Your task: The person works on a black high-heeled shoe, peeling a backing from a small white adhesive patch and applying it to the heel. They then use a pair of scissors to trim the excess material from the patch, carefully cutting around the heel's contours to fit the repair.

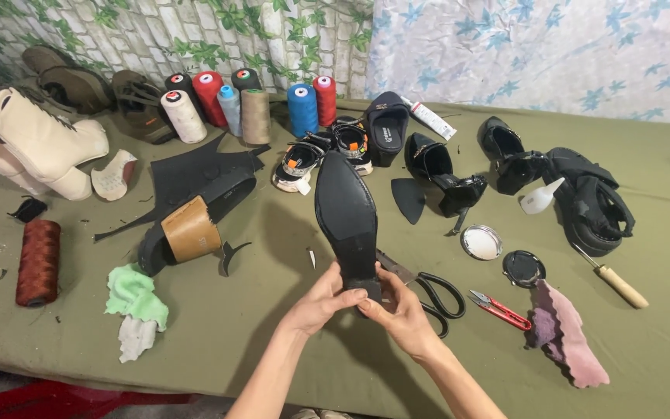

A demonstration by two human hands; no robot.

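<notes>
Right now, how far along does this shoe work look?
Done: the black sole looks whole and smooth. In hand: the left hand and right hand grip that shoe's heel end, sole up. Left: scissors, the open tin and the cut-open boot lie untouched.

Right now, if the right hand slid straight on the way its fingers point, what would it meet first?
The right hand points up-left, its fingers already on the heel end of the black shoe sole. Going on, it would likely meet the left hand gripping the same end; depth is unclear.
</notes>
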